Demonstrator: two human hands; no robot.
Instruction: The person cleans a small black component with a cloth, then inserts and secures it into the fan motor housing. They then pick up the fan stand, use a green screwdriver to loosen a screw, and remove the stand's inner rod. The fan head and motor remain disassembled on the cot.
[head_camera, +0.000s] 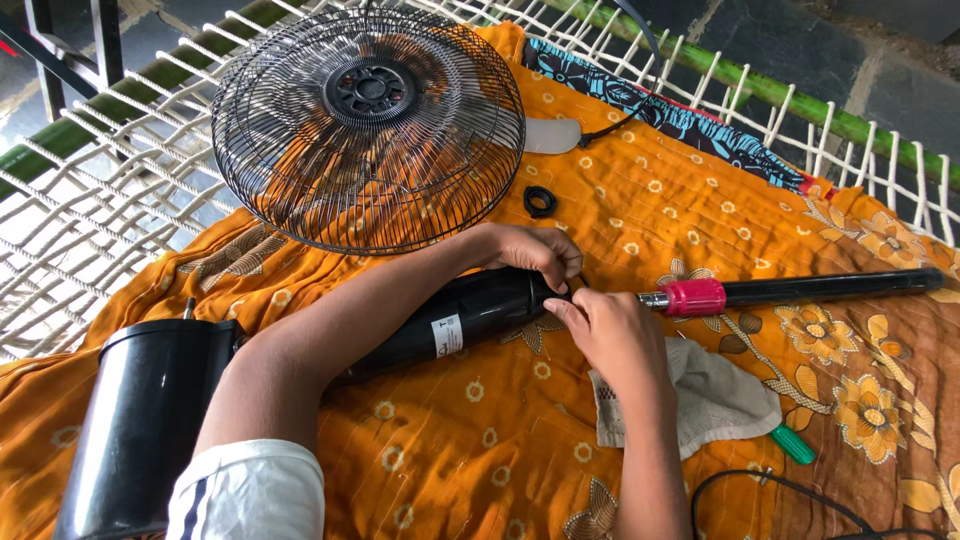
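A black fan stand neck (455, 322) lies across an orange patterned cloth (650, 215). My left hand (530, 255) curls over its narrow end from above. My right hand (610, 335) pinches the same end from the near side, where a thin metal rod joins it. The rod runs right into a pink collar (692, 297) and a black pole (830, 288). Both hands touch at the joint, and the exact point of contact is hidden by my fingers.
A black wire fan guard (368, 130) lies at the back. A black motor housing (140, 420) stands at the near left. A small black ring (539, 201), a grey rag (715, 400), a green-handled screwdriver (792, 444) and a black cable (770, 485) lie around. Rope netting (80, 210) surrounds the cloth.
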